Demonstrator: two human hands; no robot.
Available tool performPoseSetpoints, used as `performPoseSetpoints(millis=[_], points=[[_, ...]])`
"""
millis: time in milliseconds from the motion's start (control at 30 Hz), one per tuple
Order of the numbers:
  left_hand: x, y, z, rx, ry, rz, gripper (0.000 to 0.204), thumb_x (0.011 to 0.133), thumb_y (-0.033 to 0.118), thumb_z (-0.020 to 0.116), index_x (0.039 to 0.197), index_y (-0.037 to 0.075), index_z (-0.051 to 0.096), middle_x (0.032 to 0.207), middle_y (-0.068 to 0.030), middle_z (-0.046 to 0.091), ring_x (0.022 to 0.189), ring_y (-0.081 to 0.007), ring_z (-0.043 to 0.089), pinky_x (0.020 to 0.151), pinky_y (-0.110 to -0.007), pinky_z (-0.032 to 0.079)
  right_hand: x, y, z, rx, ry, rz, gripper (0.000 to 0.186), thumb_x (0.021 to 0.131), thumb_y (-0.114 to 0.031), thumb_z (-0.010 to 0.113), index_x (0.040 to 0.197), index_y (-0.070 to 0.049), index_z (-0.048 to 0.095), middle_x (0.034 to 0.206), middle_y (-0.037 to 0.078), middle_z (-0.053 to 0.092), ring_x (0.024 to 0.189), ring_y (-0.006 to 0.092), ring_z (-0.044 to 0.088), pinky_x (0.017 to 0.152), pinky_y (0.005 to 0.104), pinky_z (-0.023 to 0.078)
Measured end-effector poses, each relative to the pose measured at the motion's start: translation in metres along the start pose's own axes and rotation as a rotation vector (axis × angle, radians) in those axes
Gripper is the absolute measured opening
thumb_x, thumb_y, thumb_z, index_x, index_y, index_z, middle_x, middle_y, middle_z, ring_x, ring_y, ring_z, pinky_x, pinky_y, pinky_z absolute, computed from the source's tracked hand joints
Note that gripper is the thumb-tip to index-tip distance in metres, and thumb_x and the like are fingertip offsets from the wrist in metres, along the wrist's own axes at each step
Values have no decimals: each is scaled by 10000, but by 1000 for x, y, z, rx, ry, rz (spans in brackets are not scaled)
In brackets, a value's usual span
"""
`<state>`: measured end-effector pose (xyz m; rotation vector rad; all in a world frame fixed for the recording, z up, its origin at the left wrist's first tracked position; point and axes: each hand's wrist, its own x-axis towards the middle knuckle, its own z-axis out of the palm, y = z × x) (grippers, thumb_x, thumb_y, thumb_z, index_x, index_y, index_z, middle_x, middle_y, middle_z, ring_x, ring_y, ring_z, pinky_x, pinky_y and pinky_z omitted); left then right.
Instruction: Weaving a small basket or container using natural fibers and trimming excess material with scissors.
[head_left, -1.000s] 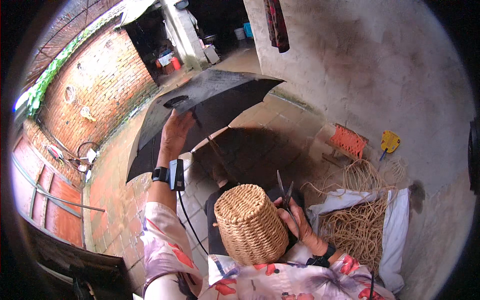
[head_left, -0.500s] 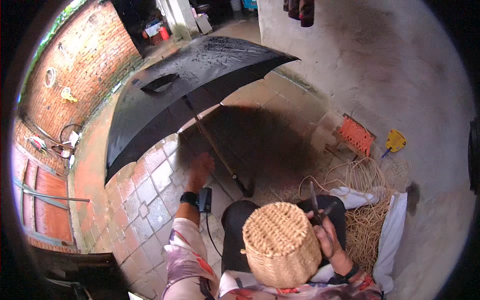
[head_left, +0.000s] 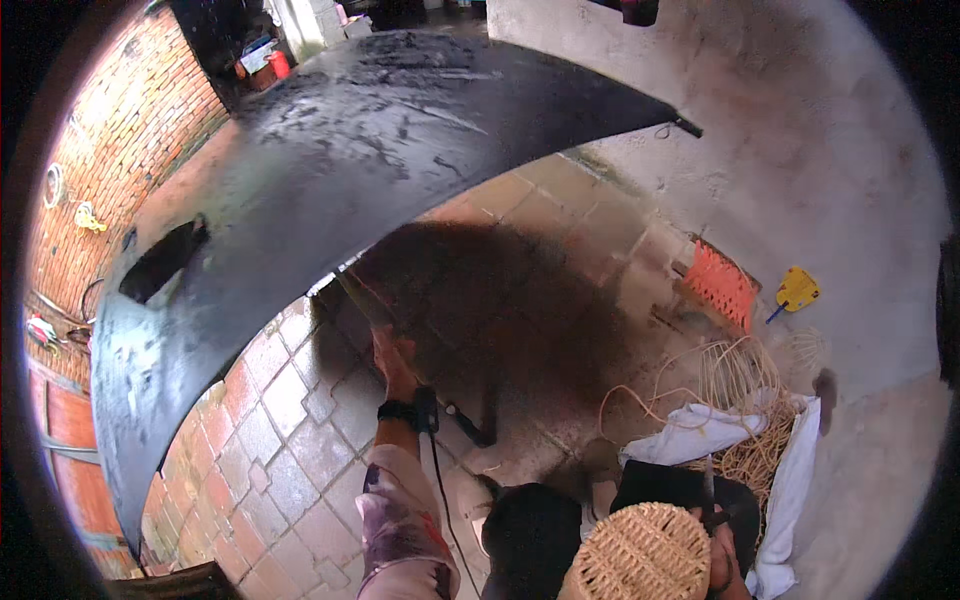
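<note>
A large wet black umbrella (head_left: pixel 390 140), spread open, fills the upper left. My left hand (head_left: pixel 394 358) is closed around its shaft below the canopy, and the curved handle hangs down near my wrist. On my lap, at the lower edge, an upturned woven basket (head_left: pixel 645 545) shows its base. My right hand (head_left: pixel 722 560) is beside the basket, partly hidden by it, with a dark metal tool that looks like scissors (head_left: pixel 712 505) gripped in its fingers, one blade pointing up. A strap with a small black device (head_left: pixel 427 408) sits on my left wrist.
To the right, a white sack (head_left: pixel 800 480) holds tangled straw-coloured cord (head_left: pixel 745 470). Beyond it stand a low stool with orange webbing (head_left: pixel 720 285) and a yellow fly swatter (head_left: pixel 797 288) by the plastered wall (head_left: pixel 800 150). A brick wall (head_left: pixel 140 100) rises at far left; wet paving (head_left: pixel 290 440) lies between.
My left hand has reached the umbrella's shaft and closed on it. The umbrella has come nearer and tilted, covering more of the view. My view has shifted; basket and right hand appear lower right.
</note>
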<state>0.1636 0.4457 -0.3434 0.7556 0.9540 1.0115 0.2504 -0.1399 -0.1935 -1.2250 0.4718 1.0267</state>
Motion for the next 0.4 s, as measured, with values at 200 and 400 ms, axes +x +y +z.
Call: performPoseSetpoints(millis=[200, 400], points=[[2, -5, 22, 214, 224, 385, 349, 974, 412, 445, 924, 92, 575, 689, 42, 466, 628, -71, 425, 548, -237, 341, -26, 1, 36, -147, -57, -227, 263, 991, -213, 372, 1072, -64, 572, 911, 20, 626, 672, 111, 560, 587, 271, 476], [28, -6, 14, 93, 217, 484, 347, 966, 414, 475, 891, 95, 588, 701, 50, 393, 647, -69, 360, 573, -242, 304, 14, -5, 3, 972, 65, 486, 434, 898, -469, 525, 925, -41, 585, 825, 60, 624, 720, 210, 597, 751, 339, 495]])
